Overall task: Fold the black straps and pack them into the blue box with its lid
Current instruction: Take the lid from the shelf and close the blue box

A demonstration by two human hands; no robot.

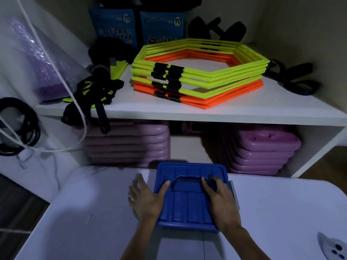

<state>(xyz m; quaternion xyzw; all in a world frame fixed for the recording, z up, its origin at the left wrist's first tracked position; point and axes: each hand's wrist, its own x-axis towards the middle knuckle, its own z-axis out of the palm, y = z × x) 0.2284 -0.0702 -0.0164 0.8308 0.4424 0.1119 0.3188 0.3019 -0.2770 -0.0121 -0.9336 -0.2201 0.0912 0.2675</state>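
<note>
The blue box (189,203) stands on the white table (90,218) with its ribbed blue lid on top and a dark handle lying flat on the lid. My left hand (146,197) lies flat against the lid's left edge, thumb on top. My right hand (221,199) presses flat on the lid's right side, fingers near the handle end. Both hands rest on the lid and grip nothing. What the box holds is hidden. Black straps (293,79) lie on the shelf at the right; others mixed with yellow (93,94) hang off its left end.
A stack of yellow and orange hexagon rings (199,76) fills the white shelf (206,113). Blue cartons (139,27) stand behind. Purple step boards (262,152) sit under the shelf. A white cord (56,76) and black cable coil (18,126) hang at left.
</note>
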